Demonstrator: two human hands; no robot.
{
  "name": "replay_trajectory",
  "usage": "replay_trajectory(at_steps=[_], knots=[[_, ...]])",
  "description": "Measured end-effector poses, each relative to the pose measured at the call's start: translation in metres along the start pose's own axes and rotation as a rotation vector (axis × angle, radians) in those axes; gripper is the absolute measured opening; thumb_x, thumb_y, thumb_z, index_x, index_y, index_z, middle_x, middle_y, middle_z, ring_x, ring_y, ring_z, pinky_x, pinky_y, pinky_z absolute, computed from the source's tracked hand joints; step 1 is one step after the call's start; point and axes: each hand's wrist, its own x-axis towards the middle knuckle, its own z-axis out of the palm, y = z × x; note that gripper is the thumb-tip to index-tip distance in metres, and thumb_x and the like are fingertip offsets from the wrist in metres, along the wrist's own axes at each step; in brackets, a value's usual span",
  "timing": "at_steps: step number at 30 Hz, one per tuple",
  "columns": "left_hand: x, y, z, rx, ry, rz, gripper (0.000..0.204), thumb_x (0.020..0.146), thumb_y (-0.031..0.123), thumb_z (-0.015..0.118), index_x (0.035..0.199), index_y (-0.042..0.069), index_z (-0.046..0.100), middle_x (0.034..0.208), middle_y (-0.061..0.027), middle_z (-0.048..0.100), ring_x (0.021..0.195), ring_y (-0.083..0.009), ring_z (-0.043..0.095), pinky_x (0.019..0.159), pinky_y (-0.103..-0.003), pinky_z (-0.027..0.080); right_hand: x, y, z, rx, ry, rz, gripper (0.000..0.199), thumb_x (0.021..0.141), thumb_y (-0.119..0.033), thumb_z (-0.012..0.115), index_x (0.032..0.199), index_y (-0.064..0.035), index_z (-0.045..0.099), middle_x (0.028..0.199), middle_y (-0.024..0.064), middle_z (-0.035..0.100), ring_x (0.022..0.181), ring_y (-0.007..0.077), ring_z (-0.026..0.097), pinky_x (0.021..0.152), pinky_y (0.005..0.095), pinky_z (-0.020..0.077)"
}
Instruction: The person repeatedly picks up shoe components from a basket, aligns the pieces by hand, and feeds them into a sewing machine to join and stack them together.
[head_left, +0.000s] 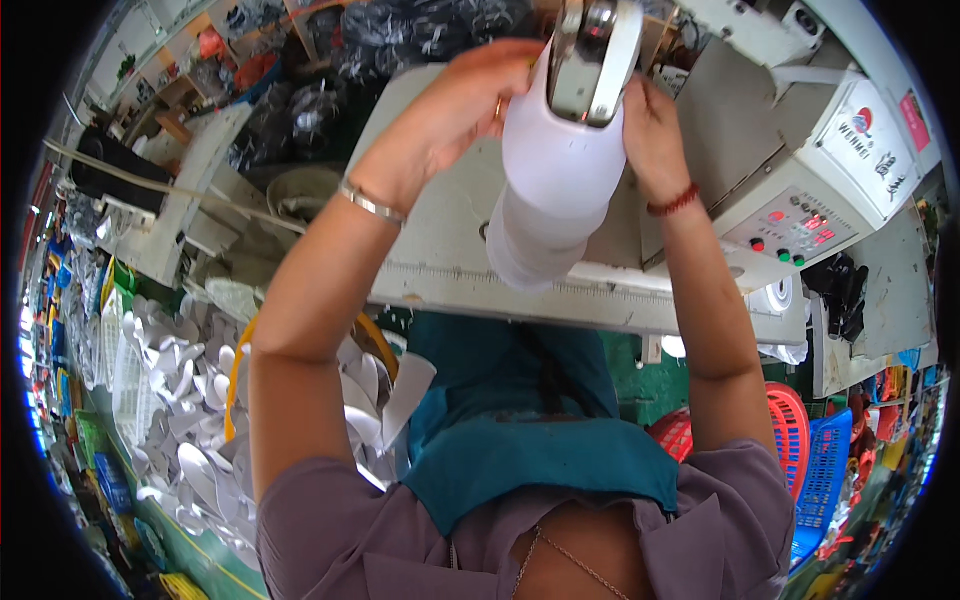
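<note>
A smooth white curved piece [562, 160] lies under the metal head [590, 65] of a machine at the top centre. More white rounded pieces [540, 240] trail from it toward me, overlapping, to the table's front edge. My left hand [475, 95] is closed on the left edge of the white piece, its fingertips partly hidden there. At the opposite edge, my right hand [655, 135] has curled fingers pressed to the piece, just beside the machine head. A metal bangle circles my left wrist and a red beaded band my right.
The worktable [440, 230] carries a ruler strip along its front edge. At right stands a control box [800, 215] with buttons and a lit display. Many loose white pieces [200, 400] fill the lower left. Red [790, 430] and blue baskets [825, 480] stand lower right.
</note>
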Motion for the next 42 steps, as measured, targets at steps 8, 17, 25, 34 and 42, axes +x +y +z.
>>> replay_trajectory(at_steps=[8, 17, 25, 34, 42], knots=[[-0.039, 0.013, 0.007, 0.541, 0.001, -0.098, 0.035, 0.085, 0.015, 0.051, 0.117, 0.003, 0.050, 0.086, -0.0055, 0.059, 0.071, -0.0104, 0.052, 0.058, -0.022, 0.042, -0.011, 0.004, 0.000, 0.132, 0.048, 0.035, 0.028, 0.094, -0.022, 0.044, 0.098, 0.0001, 0.060, 0.083, 0.0077, 0.063, 0.078, 0.0115, 0.055, 0.072, 0.0236, 0.0434], [-0.218, -0.057, -0.065, 0.958, -0.227, -0.507, 0.028, 0.079, 0.029, 0.057, 0.072, 0.003, 0.064, 0.059, -0.0092, 0.057, 0.056, -0.0217, 0.056, 0.054, -0.033, 0.042, -0.114, -0.023, -0.028, 0.195, -0.091, 0.118, 0.021, 0.090, -0.010, 0.052, 0.109, -0.0012, 0.054, 0.063, -0.0013, 0.049, 0.050, 0.0032, 0.038, 0.044, 0.0178, 0.0271], [-0.290, -0.191, -0.038, 1.325, 0.030, -0.661, 0.028, 0.071, 0.033, 0.063, 0.080, 0.007, 0.065, 0.075, -0.0130, 0.063, 0.068, -0.0291, 0.061, 0.060, -0.038, 0.048, -0.164, -0.033, -0.021, 0.294, -0.170, -0.006, 0.019, 0.087, -0.001, 0.053, 0.107, 0.0008, 0.051, 0.071, 0.0005, 0.053, 0.054, 0.0018, 0.039, 0.047, 0.0169, 0.0291], [-0.257, -0.155, -0.034, 0.972, 0.080, -0.500, 0.015, 0.079, 0.018, 0.053, 0.082, 0.010, 0.066, 0.076, -0.0126, 0.063, 0.076, -0.0285, 0.061, 0.067, -0.037, 0.048, -0.172, -0.036, -0.016, 0.278, -0.408, 0.199, 0.013, 0.086, -0.001, 0.054, 0.099, 0.0004, 0.056, 0.072, -0.0002, 0.055, 0.058, 0.0018, 0.043, 0.052, 0.0166, 0.0332], [-0.258, -0.195, -0.022, 1.232, 0.107, -0.665, 0.033, 0.072, 0.024, 0.061, 0.100, 0.007, 0.063, 0.089, -0.0124, 0.064, 0.083, -0.0296, 0.062, 0.073, -0.038, 0.049, -0.200, -0.022, 0.008, 0.279, -0.747, 0.349, 0.009, 0.085, -0.006, 0.057, 0.093, -0.0010, 0.059, 0.061, -0.0031, 0.050, 0.053, 0.0007, 0.039, 0.049, 0.0180, 0.0318]])
